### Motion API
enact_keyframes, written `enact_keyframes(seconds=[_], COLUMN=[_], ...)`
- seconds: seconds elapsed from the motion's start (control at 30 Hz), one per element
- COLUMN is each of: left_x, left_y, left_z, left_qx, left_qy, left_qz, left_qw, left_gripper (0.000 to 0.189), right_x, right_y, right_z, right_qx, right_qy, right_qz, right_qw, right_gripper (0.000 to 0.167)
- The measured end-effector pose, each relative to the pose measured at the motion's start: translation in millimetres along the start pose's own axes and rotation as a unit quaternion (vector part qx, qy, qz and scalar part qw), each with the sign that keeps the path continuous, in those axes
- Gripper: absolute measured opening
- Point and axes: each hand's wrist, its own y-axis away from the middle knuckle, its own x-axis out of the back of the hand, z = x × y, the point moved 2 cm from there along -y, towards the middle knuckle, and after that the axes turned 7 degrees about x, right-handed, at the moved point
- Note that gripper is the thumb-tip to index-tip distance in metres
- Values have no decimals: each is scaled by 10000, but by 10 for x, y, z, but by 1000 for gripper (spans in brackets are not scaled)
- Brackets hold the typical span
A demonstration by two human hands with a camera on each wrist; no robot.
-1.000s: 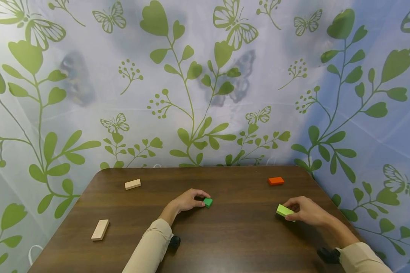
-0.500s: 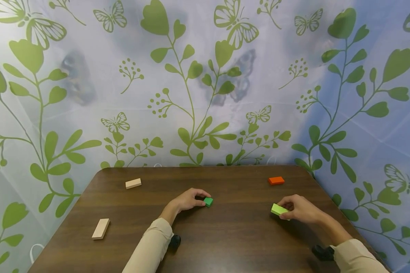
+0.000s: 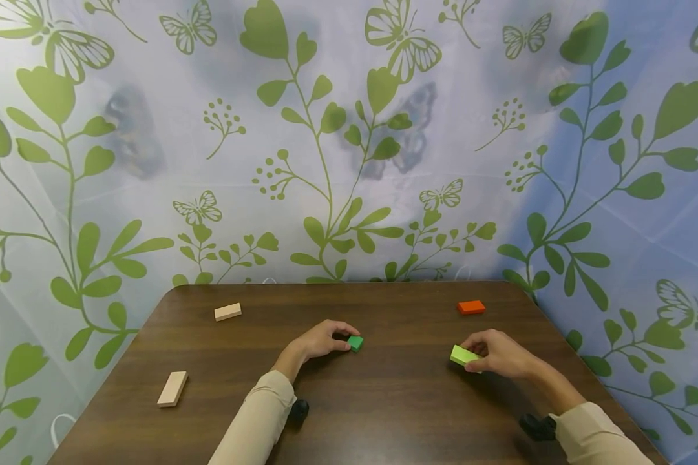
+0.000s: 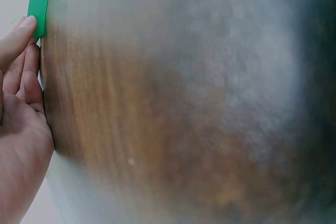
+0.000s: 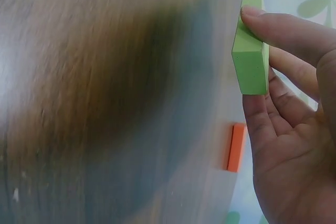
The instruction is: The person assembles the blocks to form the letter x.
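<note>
- The right hand [image 3: 500,354], at lower right of the head view, pinches a lime-green rectangular block [image 3: 461,354] between thumb and fingertips, its fingers curled; the block appears raised off the tabletop [image 3: 395,413].
- To carry it well, the pinch should probably stay light but firm across opposite faces, the block kept level so it can meet the wood flat.
- The left hand [image 3: 320,341], just below the frame's middle, pinches a smaller dark-green block [image 3: 355,343] at its near end; whether that block touches the wood is hard to tell.
- A steady left grip would likely help, leaving the block's far end unobstructed.
- Outward, an orange-red block [image 3: 471,307] lies beyond the right hand; two pale wooden blocks [image 3: 172,389] lie at left, one nearer the bottom.
</note>
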Motion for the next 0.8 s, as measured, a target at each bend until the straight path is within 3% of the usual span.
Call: enact_keyframes(seconds=[0.8], left_x=[-12], left_y=[-15], left_z=[-4], left_qx=[136], left_qy=[145], left_qz=[68], left_qw=[9998], left_gripper=[31], right_x=[-263], right_y=[-270], right_z=[-92], right_qx=[226], right_qy=[54], right_qz=[-176], right_qw=[9996], right_gripper=[32])
